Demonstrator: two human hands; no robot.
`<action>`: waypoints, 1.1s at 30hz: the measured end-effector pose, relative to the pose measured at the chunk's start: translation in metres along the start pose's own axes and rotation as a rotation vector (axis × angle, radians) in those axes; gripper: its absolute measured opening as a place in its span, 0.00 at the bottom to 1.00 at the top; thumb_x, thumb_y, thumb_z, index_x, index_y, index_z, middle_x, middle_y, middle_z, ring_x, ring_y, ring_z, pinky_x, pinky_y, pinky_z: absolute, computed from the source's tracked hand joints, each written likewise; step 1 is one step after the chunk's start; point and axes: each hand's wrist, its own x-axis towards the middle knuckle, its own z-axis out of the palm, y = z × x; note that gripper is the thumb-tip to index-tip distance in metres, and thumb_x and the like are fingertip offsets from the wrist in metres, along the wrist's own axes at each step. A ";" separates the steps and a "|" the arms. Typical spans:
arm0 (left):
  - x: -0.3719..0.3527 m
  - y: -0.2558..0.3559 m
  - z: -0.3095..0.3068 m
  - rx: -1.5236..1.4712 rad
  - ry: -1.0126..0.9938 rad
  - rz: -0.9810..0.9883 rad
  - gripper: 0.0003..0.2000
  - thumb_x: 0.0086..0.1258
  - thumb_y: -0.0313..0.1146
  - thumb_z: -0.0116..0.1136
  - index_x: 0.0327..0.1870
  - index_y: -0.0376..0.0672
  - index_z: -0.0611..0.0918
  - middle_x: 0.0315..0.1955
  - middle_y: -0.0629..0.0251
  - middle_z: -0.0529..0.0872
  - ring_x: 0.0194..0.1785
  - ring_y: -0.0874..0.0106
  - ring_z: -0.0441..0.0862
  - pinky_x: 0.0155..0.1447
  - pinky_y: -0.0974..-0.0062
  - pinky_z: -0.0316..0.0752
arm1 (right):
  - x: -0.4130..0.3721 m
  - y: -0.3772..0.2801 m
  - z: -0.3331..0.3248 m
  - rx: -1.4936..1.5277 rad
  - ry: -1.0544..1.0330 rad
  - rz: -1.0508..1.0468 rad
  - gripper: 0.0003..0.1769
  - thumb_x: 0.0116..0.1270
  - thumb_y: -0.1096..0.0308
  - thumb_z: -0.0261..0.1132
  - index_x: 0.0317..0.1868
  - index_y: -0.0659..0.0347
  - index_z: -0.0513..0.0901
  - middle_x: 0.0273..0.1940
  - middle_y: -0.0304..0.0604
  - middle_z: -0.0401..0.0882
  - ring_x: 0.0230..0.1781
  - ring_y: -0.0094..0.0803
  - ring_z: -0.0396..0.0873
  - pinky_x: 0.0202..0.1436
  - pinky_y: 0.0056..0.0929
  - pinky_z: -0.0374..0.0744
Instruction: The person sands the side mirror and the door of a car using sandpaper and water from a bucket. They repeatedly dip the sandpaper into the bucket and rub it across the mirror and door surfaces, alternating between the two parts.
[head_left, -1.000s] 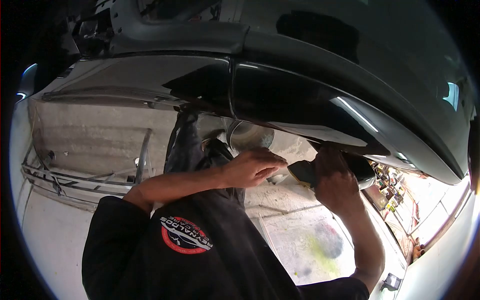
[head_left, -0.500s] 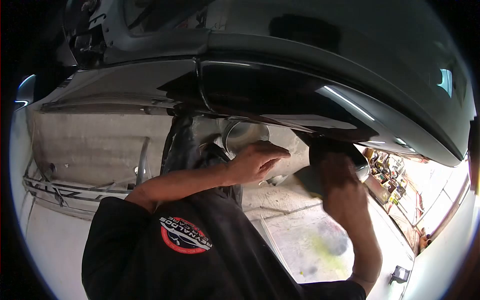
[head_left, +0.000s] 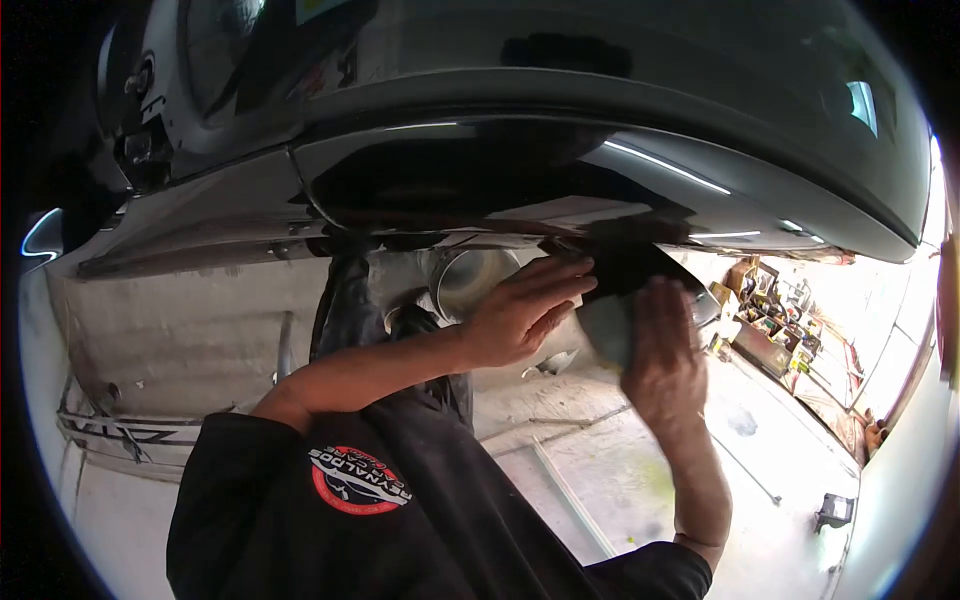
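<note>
My left hand is stretched forward with straight fingers, its fingertips right at the edge of a dark, glossy panel piece below the car body. Over the right part of that piece lies my right hand, flat and slightly blurred, fingers extended and close together. A paler grey-green area shows between the two hands; I cannot tell whether it is a cloth or part of the surface. The underside of my right palm is hidden. Light strips reflect in the shiny black bodywork above.
Behind my left hand a round grey bucket stands on the floor near my dark-clad legs. Crates of assorted items are at the right. A metal frame lies left, and a small black lamp sits lower right.
My left hand has come closer to the dark panel piece, its fingers straighter. My right hand has shifted and flattened with fingers pointing up. The whole view has swung slightly.
</note>
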 end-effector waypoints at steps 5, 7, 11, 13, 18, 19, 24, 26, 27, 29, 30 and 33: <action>0.006 0.000 0.015 0.037 -0.108 0.040 0.24 0.76 0.26 0.60 0.72 0.37 0.75 0.74 0.49 0.72 0.78 0.52 0.68 0.79 0.56 0.68 | -0.013 0.012 0.005 0.089 0.076 0.114 0.24 0.66 0.79 0.60 0.62 0.74 0.82 0.67 0.61 0.79 0.71 0.59 0.75 0.74 0.49 0.77; 0.006 -0.003 0.019 0.033 -0.161 0.119 0.26 0.77 0.26 0.58 0.75 0.36 0.71 0.77 0.48 0.68 0.82 0.51 0.61 0.83 0.55 0.61 | -0.018 -0.001 0.023 0.108 0.142 0.204 0.26 0.65 0.79 0.60 0.65 0.74 0.81 0.71 0.60 0.75 0.73 0.60 0.72 0.75 0.49 0.76; -0.003 0.000 0.024 0.088 -0.218 0.080 0.34 0.73 0.18 0.57 0.81 0.39 0.63 0.81 0.47 0.60 0.85 0.51 0.56 0.85 0.54 0.57 | -0.045 -0.018 0.065 0.125 0.196 0.187 0.33 0.64 0.76 0.63 0.71 0.74 0.75 0.76 0.60 0.68 0.78 0.65 0.64 0.79 0.51 0.70; -0.011 -0.002 0.032 0.103 -0.152 0.084 0.29 0.75 0.20 0.54 0.78 0.35 0.66 0.79 0.44 0.63 0.83 0.49 0.58 0.84 0.54 0.60 | -0.040 -0.010 0.071 0.169 0.236 0.207 0.37 0.63 0.76 0.64 0.74 0.73 0.71 0.79 0.60 0.64 0.79 0.66 0.60 0.81 0.53 0.66; -0.026 0.002 0.038 0.228 -0.078 0.174 0.26 0.77 0.23 0.54 0.76 0.31 0.68 0.77 0.41 0.65 0.82 0.46 0.61 0.82 0.53 0.62 | -0.040 -0.039 0.086 0.288 0.427 0.325 0.37 0.63 0.74 0.67 0.75 0.69 0.72 0.79 0.56 0.65 0.80 0.66 0.58 0.80 0.53 0.67; -0.023 0.007 0.037 0.262 -0.073 0.182 0.26 0.78 0.24 0.54 0.76 0.31 0.68 0.77 0.41 0.66 0.81 0.45 0.61 0.82 0.53 0.63 | -0.040 -0.039 0.092 0.239 0.442 0.294 0.39 0.60 0.74 0.70 0.74 0.70 0.73 0.78 0.57 0.66 0.80 0.67 0.58 0.80 0.52 0.66; -0.023 0.018 0.053 0.413 -0.026 0.178 0.27 0.80 0.29 0.55 0.77 0.31 0.67 0.77 0.41 0.66 0.81 0.46 0.61 0.82 0.54 0.62 | -0.038 0.004 0.078 0.304 0.545 0.397 0.36 0.59 0.80 0.63 0.72 0.71 0.75 0.76 0.58 0.69 0.80 0.63 0.59 0.83 0.53 0.59; -0.013 0.017 0.056 0.488 -0.035 0.192 0.28 0.81 0.33 0.55 0.78 0.31 0.66 0.78 0.42 0.65 0.82 0.48 0.60 0.83 0.54 0.60 | -0.052 0.007 0.093 0.408 0.588 0.401 0.36 0.59 0.82 0.60 0.72 0.71 0.75 0.75 0.58 0.71 0.80 0.60 0.60 0.83 0.51 0.59; -0.004 0.022 0.059 0.543 -0.020 0.243 0.27 0.82 0.35 0.53 0.77 0.30 0.66 0.78 0.42 0.65 0.82 0.48 0.61 0.82 0.55 0.61 | -0.067 0.001 0.088 0.482 0.723 0.424 0.32 0.65 0.80 0.60 0.72 0.71 0.75 0.74 0.59 0.72 0.76 0.57 0.67 0.81 0.48 0.62; 0.016 0.030 0.070 0.630 -0.011 0.290 0.27 0.82 0.34 0.54 0.76 0.29 0.68 0.76 0.41 0.67 0.81 0.48 0.63 0.82 0.55 0.62 | -0.102 -0.014 0.107 0.813 0.783 0.716 0.24 0.75 0.76 0.59 0.69 0.71 0.77 0.69 0.57 0.78 0.70 0.50 0.75 0.77 0.45 0.69; 0.027 0.035 0.076 0.676 -0.006 0.319 0.27 0.81 0.34 0.54 0.75 0.29 0.69 0.76 0.41 0.69 0.80 0.49 0.64 0.81 0.55 0.63 | -0.121 -0.024 0.119 1.048 0.750 0.857 0.23 0.78 0.73 0.59 0.70 0.70 0.76 0.67 0.55 0.78 0.66 0.46 0.77 0.74 0.44 0.73; 0.050 0.032 0.094 0.855 0.045 0.425 0.25 0.80 0.34 0.56 0.72 0.28 0.72 0.73 0.41 0.72 0.78 0.49 0.68 0.80 0.55 0.64 | -0.157 -0.064 0.162 1.718 1.027 1.007 0.23 0.81 0.69 0.61 0.72 0.68 0.72 0.61 0.48 0.78 0.59 0.34 0.80 0.64 0.40 0.82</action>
